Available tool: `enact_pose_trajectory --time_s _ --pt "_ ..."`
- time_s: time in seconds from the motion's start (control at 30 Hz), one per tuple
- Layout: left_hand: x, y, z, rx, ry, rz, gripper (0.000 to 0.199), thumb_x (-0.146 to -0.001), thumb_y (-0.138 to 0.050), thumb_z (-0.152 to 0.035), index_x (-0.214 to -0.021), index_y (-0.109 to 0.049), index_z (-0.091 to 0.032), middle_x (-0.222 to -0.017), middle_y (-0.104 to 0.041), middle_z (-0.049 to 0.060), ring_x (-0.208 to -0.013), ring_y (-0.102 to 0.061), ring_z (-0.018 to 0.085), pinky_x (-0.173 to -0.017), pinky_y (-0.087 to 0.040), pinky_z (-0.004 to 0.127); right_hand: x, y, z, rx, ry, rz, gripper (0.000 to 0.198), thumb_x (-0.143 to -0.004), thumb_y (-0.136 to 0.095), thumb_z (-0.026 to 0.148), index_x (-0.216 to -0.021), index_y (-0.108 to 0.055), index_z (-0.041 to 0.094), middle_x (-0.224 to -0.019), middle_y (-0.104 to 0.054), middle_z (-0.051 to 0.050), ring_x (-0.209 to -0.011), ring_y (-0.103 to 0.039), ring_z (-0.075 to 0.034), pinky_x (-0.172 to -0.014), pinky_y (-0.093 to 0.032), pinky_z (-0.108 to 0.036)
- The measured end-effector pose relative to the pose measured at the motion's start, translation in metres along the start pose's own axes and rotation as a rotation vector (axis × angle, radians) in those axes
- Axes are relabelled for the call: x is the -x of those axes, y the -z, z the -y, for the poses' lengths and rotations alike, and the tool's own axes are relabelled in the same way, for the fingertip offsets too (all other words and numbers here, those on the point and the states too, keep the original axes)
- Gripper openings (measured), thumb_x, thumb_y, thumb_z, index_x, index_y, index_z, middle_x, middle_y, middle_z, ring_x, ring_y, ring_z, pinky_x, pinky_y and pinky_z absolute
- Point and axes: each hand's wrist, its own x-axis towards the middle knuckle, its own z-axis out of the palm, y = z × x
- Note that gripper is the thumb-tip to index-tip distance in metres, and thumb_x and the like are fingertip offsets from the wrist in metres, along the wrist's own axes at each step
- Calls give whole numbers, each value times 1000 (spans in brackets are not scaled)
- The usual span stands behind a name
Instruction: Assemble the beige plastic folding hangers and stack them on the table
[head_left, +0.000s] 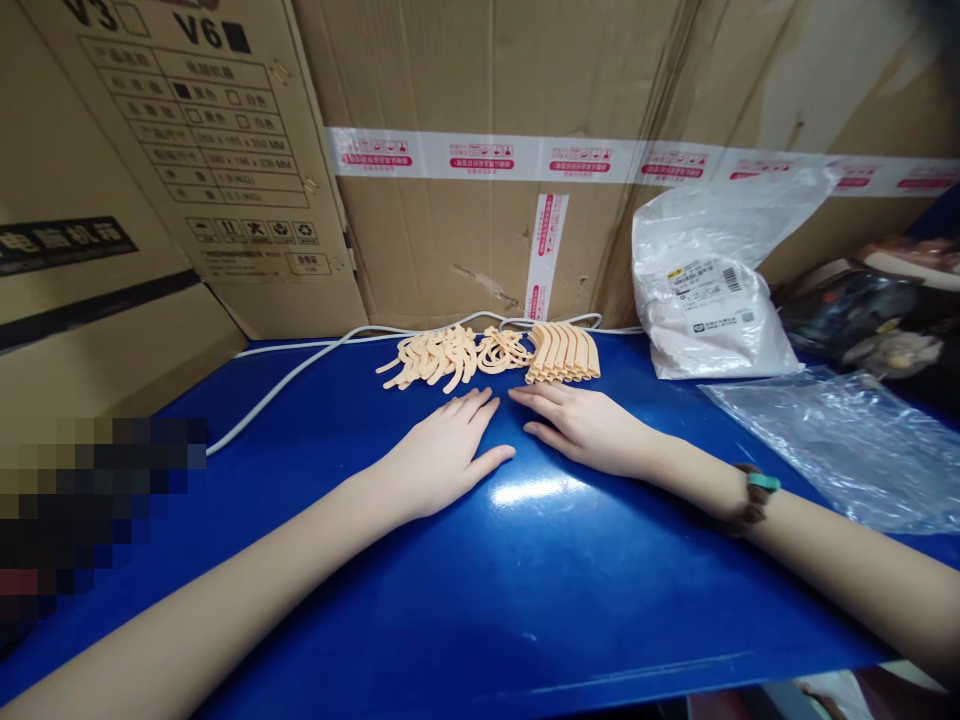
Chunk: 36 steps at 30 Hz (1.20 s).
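With both hands lying palm down and bare of any piece on the blue counter (450, 610), the relation that matters is the short gap between the fingertips and the cream pieces ranged just beyond them, 12 o'clock being straight away from the person. From the left hand (444, 452), a heap of curved strips (439, 356) lies at 12 o'clock, and a cluster of looped pieces (496, 352) lies at 1 o'clock. From the right hand (592, 428), a row of arched pieces (562, 350) lies at about 11 o'clock. That hand is the nearer to the row, its fingers just beside the front edge; whether they touch it, I cannot tell. The left hand is the nearer to the strips, while the looped pieces fall between the two.

As for long axes, the row stretches from 9 to 3 o'clock, each arch in it curving roughly from 11 to 5. Most strips slant from 1 toward 7 o'clock, though they overlap too much to sort singly. The left fingers lie nearly together, aimed at 1 o'clock, with the thumb spread toward 3; the right fingers lie close together toward 10, thumb apart below them. Neither hand pinches anything. Behind the pieces, at 12 o'clock, a white cable (285, 386) trails along the foot of the cardboard (450, 245).
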Motion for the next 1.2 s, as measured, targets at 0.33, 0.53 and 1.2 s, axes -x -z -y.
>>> enact_pose_trajectory --time_s 0.33,0.53,1.2 --pt "0 1 0 0 -12 -16 67 -96 -33 -55 -144 -38 -8 -151 -35 18 -140 -33 29 -114 -28 43 0 0 0 25 18 -4 40 -98 -39 32 -128 -58 13 -131 -59 -15 -115 -60 -26 -97 -50 -43" --pt "0 1 0 -11 -17 -26 66 -96 -33 -55 -144 -38 -9 -151 -35 17 -140 -33 28 -114 -28 42 0 0 -1 13 26 -3 40 -98 -40 31 -128 -58 13 -131 -59 -15 -117 -59 -24 -99 -49 -40" --pt "2 0 -1 -59 -21 -22 66 -97 -32 -54 -144 -38 -8 -151 -36 18 -140 -34 30 -114 -28 43 -3 1 0 23 23 -4 36 -98 -39 31 -122 -61 15 -127 -61 -13 -111 -61 -24 -94 -51 -39"
